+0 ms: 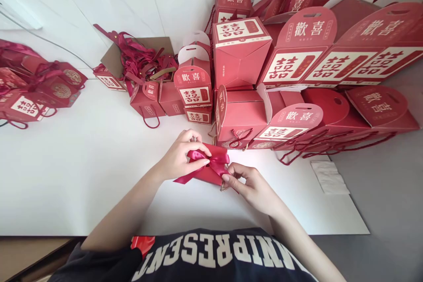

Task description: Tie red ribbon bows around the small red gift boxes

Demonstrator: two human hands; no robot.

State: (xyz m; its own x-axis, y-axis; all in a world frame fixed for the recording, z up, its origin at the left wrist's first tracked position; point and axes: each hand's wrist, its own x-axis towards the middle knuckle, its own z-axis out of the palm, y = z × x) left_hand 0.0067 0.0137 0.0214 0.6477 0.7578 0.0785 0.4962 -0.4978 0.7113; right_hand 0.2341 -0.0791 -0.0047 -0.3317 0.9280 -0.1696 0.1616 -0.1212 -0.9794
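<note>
A small red gift box point(209, 176) stands on the white table in front of me, with a magenta satin ribbon bow point(219, 164) on top. My left hand point(185, 155) is closed, its thumb and forefinger pinching the ribbon beside the bow's knot. On the other side, my right hand point(249, 183) is closed too, with thumb and fingertips on the ribbon's right tail. A bit of twisted cord shows under the right fingertips. The hands and the bow hide much of the box.
Red gift boxes point(300, 61) are stacked high at the back right, their cord handles point(330, 143) hanging forward. A cardboard box point(110, 59) of loose ribbons sits behind. Several ribboned boxes point(61, 83) stand at left. White tissues point(329, 177) lie near the right edge.
</note>
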